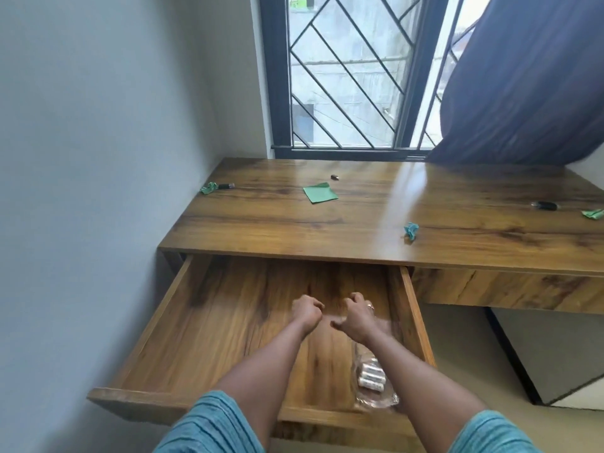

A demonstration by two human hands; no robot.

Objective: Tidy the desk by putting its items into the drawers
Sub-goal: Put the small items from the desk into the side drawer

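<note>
The desk's left drawer (pixel 202 325) is pulled wide open below the desktop (pixel 359 223). Both hands hover over the middle of the drawer's floor. My left hand (pixel 305 311) is curled into a fist, and I see nothing in it. Just to its right, my right hand (pixel 356 317) has loosely bent fingers, its thumb out, and nothing visible in it. A clear bag of white batteries (pixel 371 380) lies in the drawer's front right corner, partly under my right forearm. On the desktop lie green sticky notes (pixel 320 193), a small dark item (pixel 334 177) and a teal paper ball (pixel 411 231).
A crumpled green paper (pixel 208 188) and a dark battery (pixel 226 186) lie at the desk's left edge by the wall. A black item (pixel 544 206) and another green scrap (pixel 592 214) lie far right. The right drawer (pixel 490 286) is closed. A blue curtain (pixel 523 86) hangs over the back right corner.
</note>
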